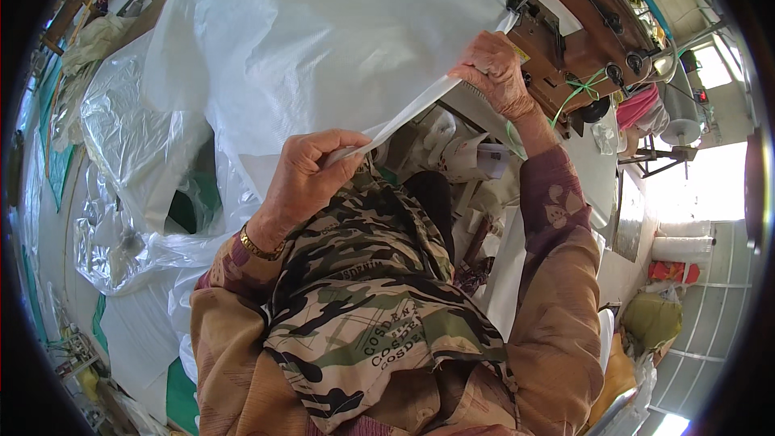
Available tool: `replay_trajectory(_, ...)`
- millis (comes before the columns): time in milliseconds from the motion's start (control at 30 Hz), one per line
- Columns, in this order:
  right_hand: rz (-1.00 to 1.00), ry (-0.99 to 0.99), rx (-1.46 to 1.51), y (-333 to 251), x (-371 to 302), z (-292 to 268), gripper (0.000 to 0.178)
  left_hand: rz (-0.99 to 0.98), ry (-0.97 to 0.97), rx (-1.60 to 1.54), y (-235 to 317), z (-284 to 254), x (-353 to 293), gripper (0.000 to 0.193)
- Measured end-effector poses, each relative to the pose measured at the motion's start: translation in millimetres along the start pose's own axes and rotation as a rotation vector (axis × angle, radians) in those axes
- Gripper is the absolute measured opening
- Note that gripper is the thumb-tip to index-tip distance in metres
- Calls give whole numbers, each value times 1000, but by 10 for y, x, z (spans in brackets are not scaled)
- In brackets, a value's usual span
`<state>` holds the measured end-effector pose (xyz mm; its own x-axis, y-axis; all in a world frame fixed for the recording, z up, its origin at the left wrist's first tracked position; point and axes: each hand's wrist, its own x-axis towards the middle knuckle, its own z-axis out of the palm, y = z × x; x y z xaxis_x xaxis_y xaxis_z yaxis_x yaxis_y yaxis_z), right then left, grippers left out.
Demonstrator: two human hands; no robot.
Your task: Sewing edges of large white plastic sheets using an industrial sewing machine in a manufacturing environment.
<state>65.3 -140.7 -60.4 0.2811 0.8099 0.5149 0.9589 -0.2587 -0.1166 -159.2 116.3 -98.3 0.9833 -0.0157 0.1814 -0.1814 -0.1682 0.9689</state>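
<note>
Broad white sheet (331,44), faintly creased

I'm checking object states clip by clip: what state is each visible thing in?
Left hand: closed, pinching the near edge of the white sheet
Right hand: closed on the same edge
White sheet: spread out, edge drawn fairly straight between the hands
Clear plastic sheeting: crumpled
Camouflage cloth: creased
Sewing machine: running or stopped, cannot tell

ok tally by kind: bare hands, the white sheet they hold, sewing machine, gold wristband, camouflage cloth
left hand and right hand: 2
white sheet: 1
sewing machine: 1
gold wristband: 1
camouflage cloth: 1
total: 6
</note>
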Motion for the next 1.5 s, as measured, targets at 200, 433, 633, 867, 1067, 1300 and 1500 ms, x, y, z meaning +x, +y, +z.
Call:
replay_trajectory(200, -7, 34, -21, 240, -16, -72, 21, -28, -15, 68, -18, -48, -1, 19)
replay_trajectory(433, 19, -12, -209, 503, -36, -154, 20, 33, 15, 27, -38, 3, -12, 20)
replay_trajectory(633, 115, -55, -309, 586, -50, -268, 30, 23, -62, 159, -48, 118, -63, 21)
replay_trajectory(867, 179, -26, -305, 625, -124, -237, 41, 222, -155, 200, -196, 470, -85, 25)
replay_trajectory(1067, 219, 243, -265, 602, -226, -96, 42, 292, -241, 238, -282, 668, -82, 27)
replay_trajectory(1300, 238, 424, -424, 436, -421, 201, 32, 296, -267, 259, -400, 735, -44, 28)
replay_trajectory(1500, 290, 456, -476, 460, -487, 274, 27, 339, -263, 314, -534, 824, 51, 28)
